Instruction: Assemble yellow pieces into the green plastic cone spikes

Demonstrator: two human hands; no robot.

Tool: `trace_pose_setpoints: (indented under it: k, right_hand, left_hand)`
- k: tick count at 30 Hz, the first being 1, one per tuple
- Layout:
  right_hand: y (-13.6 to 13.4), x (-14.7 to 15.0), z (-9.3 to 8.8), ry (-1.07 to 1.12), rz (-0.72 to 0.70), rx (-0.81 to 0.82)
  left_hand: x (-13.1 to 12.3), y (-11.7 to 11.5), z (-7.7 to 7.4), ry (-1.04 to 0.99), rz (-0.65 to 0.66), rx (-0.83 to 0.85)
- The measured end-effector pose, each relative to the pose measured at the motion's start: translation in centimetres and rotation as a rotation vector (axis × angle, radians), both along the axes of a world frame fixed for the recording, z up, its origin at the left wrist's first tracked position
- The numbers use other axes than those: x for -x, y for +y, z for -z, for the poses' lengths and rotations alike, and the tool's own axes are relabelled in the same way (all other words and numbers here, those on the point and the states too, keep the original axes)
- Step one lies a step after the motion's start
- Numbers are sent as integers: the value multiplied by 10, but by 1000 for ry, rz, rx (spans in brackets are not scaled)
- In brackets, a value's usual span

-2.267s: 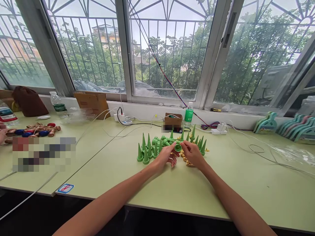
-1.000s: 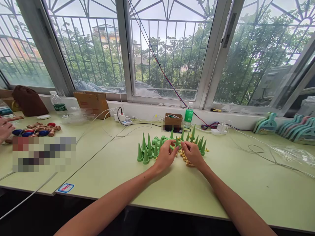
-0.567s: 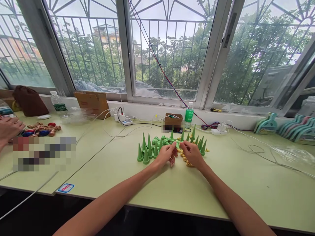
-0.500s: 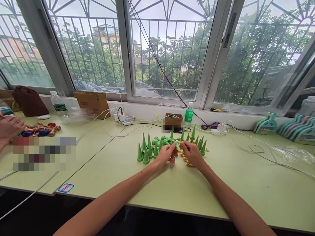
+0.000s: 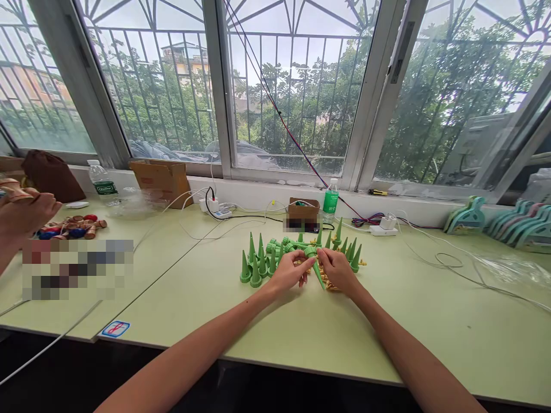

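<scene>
The left hand (image 5: 289,272) grasps a green cone (image 5: 318,273) by its wide end, tip slanting down beside the yellow pieces (image 5: 329,285) — whether the right hand (image 5: 338,269) grips too, I cannot tell — and a slack hold could drop it, scattering those pieces

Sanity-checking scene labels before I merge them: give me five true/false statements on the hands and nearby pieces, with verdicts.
1. The left hand holds a green cone near its wide end. True.
2. The right hand lies flat, far from that cone. False: its fingers are bent, close beside the cone.
3. Several other green cones stand tip-up left of the left hand. True.
4. All yellow pieces lie left of the left hand. False: many lie by the right hand.
5. A co-worker's hand holds a wooden piece. True.
</scene>
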State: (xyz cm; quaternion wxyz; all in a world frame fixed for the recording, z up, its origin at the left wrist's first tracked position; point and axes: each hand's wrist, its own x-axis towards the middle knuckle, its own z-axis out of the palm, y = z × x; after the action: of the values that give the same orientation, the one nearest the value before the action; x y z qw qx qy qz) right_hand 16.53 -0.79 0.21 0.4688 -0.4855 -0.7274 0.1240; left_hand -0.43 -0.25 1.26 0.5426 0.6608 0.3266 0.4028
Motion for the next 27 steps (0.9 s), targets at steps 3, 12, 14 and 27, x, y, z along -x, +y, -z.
trace_pose_setpoints:
  k: [3, 12, 14, 27]
  right_hand:
    - [0, 1, 0, 3, 2, 12]
    - [0, 2, -1, 77, -34, 92]
    - [-1, 3, -1, 81, -27, 74]
    - [-1, 4, 0, 140, 22, 3]
  left_hand:
    - [0, 0, 2, 24, -16, -87]
    - [0, -4, 3, 136, -109, -259]
    - [-1, -4, 3, 138, -129, -273]
    - [-5, 4, 7, -37, -203, -144]
